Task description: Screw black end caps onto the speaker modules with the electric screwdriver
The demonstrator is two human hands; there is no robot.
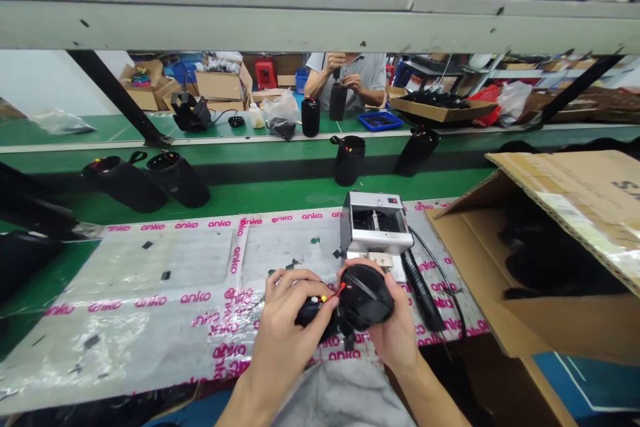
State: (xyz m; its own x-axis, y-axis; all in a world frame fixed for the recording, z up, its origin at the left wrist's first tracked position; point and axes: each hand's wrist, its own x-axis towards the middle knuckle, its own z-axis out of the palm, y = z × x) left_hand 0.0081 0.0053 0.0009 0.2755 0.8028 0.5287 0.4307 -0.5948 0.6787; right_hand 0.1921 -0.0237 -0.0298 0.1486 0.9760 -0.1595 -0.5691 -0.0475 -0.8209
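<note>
My right hand (403,330) is closed around a black rounded plastic part (369,299), held tilted above the table. My left hand (290,313) grips a smaller black piece (307,312) beside it, mostly hidden by the fingers. Short red wires (341,289) run from the rounded part toward the left thumb, where a yellow connector (323,298) and a white one show. Just beyond both hands stands a silver metal machine (377,240) with an open window in its top and a small red switch.
Plastic sheeting (185,267) printed with pink lettering covers my bench. Black cylindrical housings (349,161) with wire ends stand or lean behind it. To the right is an open cardboard box (475,267) of dark items. A co-worker (370,77) handles a cylinder across the line. A shelf beam (300,20) spans above.
</note>
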